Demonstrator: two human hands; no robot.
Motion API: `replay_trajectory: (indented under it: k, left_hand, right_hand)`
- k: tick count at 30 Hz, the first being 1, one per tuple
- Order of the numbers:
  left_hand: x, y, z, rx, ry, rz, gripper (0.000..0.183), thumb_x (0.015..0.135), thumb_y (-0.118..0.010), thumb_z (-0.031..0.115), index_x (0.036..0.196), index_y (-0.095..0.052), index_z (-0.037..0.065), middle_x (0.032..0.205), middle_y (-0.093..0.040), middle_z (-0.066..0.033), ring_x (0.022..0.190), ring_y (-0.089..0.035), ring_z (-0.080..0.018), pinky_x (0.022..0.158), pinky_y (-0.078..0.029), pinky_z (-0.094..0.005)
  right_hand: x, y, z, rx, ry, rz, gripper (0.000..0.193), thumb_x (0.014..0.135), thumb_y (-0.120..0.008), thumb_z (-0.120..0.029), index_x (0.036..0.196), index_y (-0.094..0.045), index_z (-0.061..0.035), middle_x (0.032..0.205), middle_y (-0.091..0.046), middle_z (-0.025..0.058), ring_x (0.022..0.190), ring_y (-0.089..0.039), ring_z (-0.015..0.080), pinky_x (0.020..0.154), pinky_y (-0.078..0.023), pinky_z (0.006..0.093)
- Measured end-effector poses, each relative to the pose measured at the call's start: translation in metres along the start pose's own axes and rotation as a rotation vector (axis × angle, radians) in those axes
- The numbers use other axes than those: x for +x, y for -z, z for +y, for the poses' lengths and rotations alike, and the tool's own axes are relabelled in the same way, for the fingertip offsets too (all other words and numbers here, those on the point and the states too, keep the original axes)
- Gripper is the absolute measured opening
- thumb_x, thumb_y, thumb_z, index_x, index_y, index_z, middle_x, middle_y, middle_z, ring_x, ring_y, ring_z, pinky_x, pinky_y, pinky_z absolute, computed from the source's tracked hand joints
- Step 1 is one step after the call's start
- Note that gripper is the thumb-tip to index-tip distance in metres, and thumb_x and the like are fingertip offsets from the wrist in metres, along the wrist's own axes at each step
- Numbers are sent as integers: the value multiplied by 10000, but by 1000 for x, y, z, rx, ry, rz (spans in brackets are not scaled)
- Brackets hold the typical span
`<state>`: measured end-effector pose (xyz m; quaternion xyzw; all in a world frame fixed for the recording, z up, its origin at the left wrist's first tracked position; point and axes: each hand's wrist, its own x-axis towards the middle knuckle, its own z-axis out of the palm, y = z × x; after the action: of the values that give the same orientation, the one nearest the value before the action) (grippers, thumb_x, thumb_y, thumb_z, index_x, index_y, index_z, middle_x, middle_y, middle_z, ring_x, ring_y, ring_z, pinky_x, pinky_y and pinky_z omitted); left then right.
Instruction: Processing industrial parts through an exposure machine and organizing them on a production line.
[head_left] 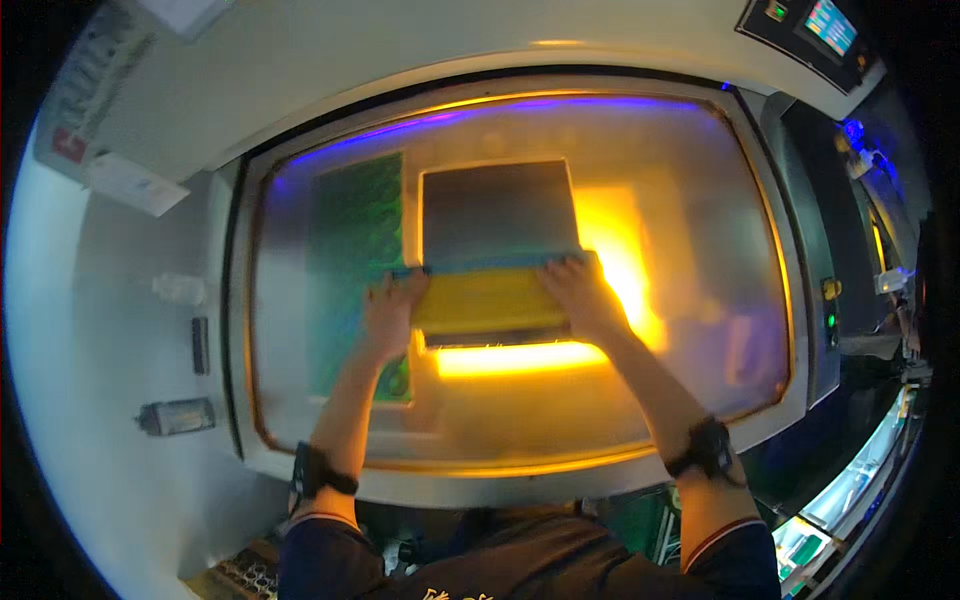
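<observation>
Yellow glow pours off the glass bed (690,260) as I look down into this big light-table machine. Both arms reach forward over its pale frame (520,480). My left hand (392,312) lies flat, fingers spread, on the left end of a yellow sheet (488,300), and my right hand (583,297) presses down on the sheet's right end, palm low and fingers forward. Whether either hand is actually pinching the sheet's edge or only pressing on it, I cannot tell. That yellow sheet sits near the middle of the glass, its far edge meeting a dark square panel (498,212) just beyond my fingertips. Just left of the panel lies a green patterned board (358,240), running down past my left wrist. Below the sheet a bright strip of orange light (520,357) burns across the glass. Dark bands (322,474) wrap both wrists. Up at the right corner, a small control screen (830,25) glows.
</observation>
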<state>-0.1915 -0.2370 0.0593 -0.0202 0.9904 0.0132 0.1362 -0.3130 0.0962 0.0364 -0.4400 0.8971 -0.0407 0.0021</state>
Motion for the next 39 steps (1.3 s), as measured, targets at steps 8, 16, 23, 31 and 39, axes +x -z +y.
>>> replay_trajectory:
  k: [8,16,23,31,39]
  left_hand:
    - [290,59,-53,90,-71,343,781,727,-613,-64,1434,-418,202,1346,-551,-154,1258,-496,-398,1029,-417,-551]
    - [269,58,-18,167,2,277,762,760,-595,-34,1457,-394,201,1426,-496,-79,1317,-448,-372,1066,-380,-552]
    - [65,29,71,-86,-74,84,688,798,-619,23,1444,-398,105,1351,-523,-223,1276,-451,-439,1053,-386,-541]
    - [-182,-11,176,-111,-96,-74,816,738,-617,75,1491,-357,249,1447,-500,-52,1313,-470,-365,1016,-330,-693]
    - [-199,-24,287,-236,-63,-66,722,723,-594,107,1429,-445,92,1393,-534,-130,1172,-580,-368,1006,-463,-457]
  right_hand:
    - [238,-2,196,-54,-61,-19,738,792,-580,-27,1474,-380,-229,1519,-402,36,1347,-439,247,1144,-314,450]
    - [203,-17,200,-43,-64,68,689,825,-627,-104,1467,-399,-211,1490,-446,37,1337,-449,261,1131,-329,461]
    - [-8,5,97,-215,23,45,480,726,-597,-28,1197,-570,-115,1113,-594,115,1020,-571,322,838,-485,472]
    - [-254,58,-4,260,102,-6,598,781,-645,-126,1365,-524,-171,1395,-539,70,1233,-537,277,1015,-441,436]
    - [-384,45,271,97,-472,270,692,814,-716,-387,1371,-482,-52,1341,-540,200,1223,-536,334,1026,-402,495]
